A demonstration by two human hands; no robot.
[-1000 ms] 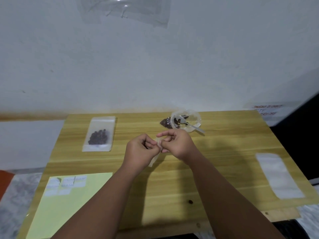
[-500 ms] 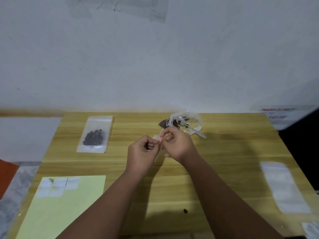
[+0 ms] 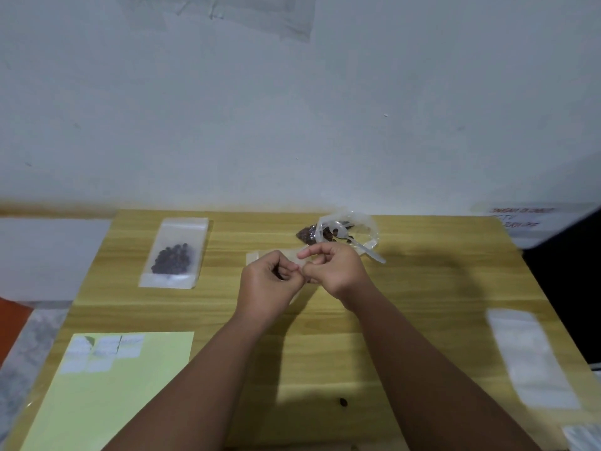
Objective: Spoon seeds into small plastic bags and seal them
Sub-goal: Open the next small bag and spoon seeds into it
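- Two hands meet over the middle of the table point(image 3: 422, 288), the left hand point(image 3: 266, 281) and the right hand point(image 3: 335, 268) knuckle to knuckle, each with fingers curled and pinching the same small plastic bag point(image 3: 257, 258).
- That bag is clear and blurred. A pale strip shows just left of the hands and a bit more below them, so its long axis cannot be told for sure.
- No seeds show in it, and the step looks like parting its mouth.
- Straight beyond the right hand, towards the far edge, lies the open seed bag point(image 3: 344, 232) with the spoon point(image 3: 364, 250) in it, handle pointing right and slightly nearer.
- Judged from this, the right hand is the nearer one for the spoon, with a short reach away from the body, while the left hand keeps the mouth open.
- One filled bag point(image 3: 174, 252) lies near the far-left corner, well apart.
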